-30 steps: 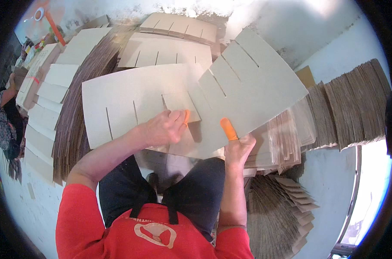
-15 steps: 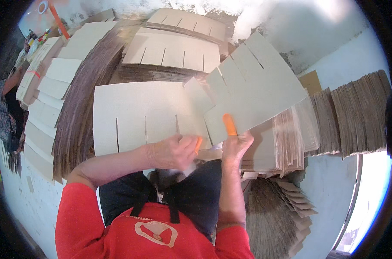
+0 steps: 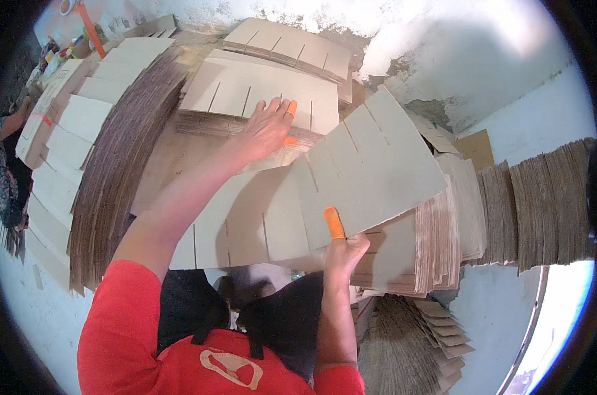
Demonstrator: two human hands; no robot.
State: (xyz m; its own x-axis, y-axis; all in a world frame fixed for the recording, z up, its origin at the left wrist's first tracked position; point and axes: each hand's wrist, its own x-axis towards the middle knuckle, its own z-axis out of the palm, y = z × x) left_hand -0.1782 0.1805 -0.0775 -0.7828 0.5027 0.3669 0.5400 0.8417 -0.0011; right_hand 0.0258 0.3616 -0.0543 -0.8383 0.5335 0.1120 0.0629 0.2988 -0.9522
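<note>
My left hand [image 3: 267, 131] reaches forward over a stack of slotted cardboard sheets [image 3: 233, 76]. Its fingers lie stretched on the top sheet and its thumb is apart at the near edge; orange covers show on the thumb and one finger. My right hand [image 3: 346, 253] grips a slotted grey cardboard sheet [image 3: 384, 164] by its near edge, the orange-covered thumb on top and the fingers hidden below. The sheet slants up to the right. It overlaps another slotted sheet [image 3: 246, 234] lying in front of me, shaded by my left arm.
Another stack of slotted cardboard [image 3: 292, 43] stands farther back by the wall. Long rows of cardboard [image 3: 124, 155] run along the left, with part of another person [image 3: 5, 158] beyond. More stacked cardboard [image 3: 548, 204] stands at right, and a fanned pile [image 3: 404, 342] sits lower right.
My left hand has left the near sheet and moved forward onto the back stack. My right hand and its sheet have shifted slightly left and toward me. The view has tilted a little.
</note>
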